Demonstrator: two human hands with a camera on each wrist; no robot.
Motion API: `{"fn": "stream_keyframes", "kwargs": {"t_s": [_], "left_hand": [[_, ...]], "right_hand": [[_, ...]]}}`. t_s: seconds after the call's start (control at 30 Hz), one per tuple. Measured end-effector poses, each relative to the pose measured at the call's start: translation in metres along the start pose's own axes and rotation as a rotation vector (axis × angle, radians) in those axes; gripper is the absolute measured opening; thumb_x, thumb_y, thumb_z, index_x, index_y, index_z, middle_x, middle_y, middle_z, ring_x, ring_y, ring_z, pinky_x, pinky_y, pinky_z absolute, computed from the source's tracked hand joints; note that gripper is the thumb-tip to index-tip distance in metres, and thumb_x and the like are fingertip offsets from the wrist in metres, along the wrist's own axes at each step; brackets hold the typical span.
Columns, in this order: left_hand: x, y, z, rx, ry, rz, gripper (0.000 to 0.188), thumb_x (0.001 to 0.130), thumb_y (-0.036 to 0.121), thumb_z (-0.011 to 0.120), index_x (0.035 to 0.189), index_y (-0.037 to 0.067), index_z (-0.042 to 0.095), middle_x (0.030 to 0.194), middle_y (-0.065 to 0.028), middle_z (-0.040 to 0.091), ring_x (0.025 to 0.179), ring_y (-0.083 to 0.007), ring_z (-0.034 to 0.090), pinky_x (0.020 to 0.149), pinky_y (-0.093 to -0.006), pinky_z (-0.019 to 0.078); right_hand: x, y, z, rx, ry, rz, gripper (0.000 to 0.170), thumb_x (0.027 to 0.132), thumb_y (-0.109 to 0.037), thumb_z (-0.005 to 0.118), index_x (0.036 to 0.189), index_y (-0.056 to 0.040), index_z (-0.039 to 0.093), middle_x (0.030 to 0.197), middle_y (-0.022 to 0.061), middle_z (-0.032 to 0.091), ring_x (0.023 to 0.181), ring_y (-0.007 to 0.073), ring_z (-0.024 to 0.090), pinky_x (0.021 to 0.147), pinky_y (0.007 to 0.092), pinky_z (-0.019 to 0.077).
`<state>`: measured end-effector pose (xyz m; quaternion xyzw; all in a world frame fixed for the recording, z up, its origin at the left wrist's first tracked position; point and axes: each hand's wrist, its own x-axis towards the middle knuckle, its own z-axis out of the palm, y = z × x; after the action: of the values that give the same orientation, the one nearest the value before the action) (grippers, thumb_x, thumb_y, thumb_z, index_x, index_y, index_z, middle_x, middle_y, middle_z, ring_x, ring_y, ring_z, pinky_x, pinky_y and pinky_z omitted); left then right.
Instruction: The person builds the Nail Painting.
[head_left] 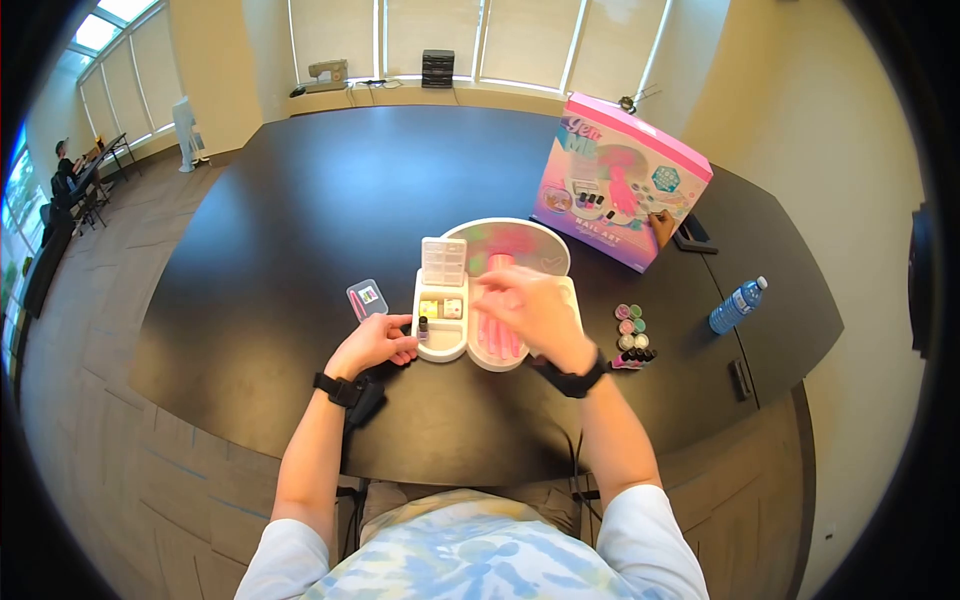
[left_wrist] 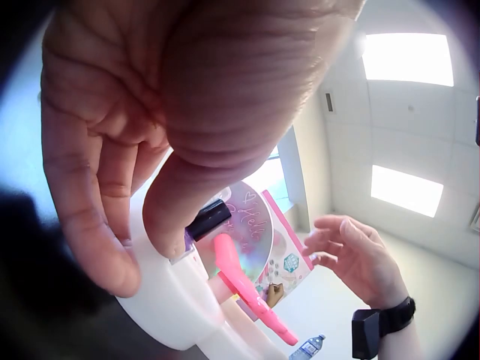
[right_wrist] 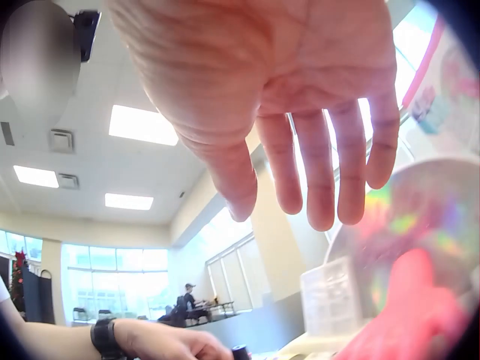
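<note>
My left hand point(head_left: 370, 345) point(left_wrist: 202, 97) grips the left wall of a white compartment tray point(head_left: 440, 354) point(left_wrist: 169, 307), thumb at the rim and fingers outside. Beside the thumb, in the front compartment, stands a small bottle with a black cap point(head_left: 423, 325) point(left_wrist: 209, 219). My right hand point(head_left: 540, 315) point(right_wrist: 300, 90) is held above a pink model hand point(head_left: 500, 262) point(right_wrist: 409, 307), its fingers apart and nothing in them. Behind the model stands an oval mirror-like panel point(head_left: 530, 240). A clear lidded organiser point(head_left: 443, 262) point(right_wrist: 330, 296) rises at the tray's back.
Left of the tray lies a clear case with a pink tool point(head_left: 367, 299). Rightward are small coloured pots point(head_left: 632, 326), several black-capped bottles point(head_left: 634, 358) and a water bottle point(head_left: 737, 306). A large pink box point(head_left: 622, 180) stands at the back right.
</note>
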<state>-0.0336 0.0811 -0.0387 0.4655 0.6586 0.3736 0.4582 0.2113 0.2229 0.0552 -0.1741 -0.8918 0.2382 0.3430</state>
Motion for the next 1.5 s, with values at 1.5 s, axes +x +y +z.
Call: {"fn": "stream_keyframes", "kwargs": {"t_s": [1.5], "left_hand": [[0.005, -0.004, 0.002, -0.003, 0.045, 0.004, 0.062, 0.096, 0.009, 0.070, 0.148, -0.010, 0.044, 0.086, -0.0102, 0.075, 0.073, -0.0128, 0.070, 0.070, -0.0259, 0.0594]], "right_hand": [[-0.051, 0.028, -0.076, 0.047, 0.028, 0.084, 0.024, 0.074, -0.006, 0.082, 0.097, -0.0047, 0.077, 0.085, 0.0083, 0.074, 0.076, 0.0210, 0.068, 0.072, 0.0321, 0.0523]]}}
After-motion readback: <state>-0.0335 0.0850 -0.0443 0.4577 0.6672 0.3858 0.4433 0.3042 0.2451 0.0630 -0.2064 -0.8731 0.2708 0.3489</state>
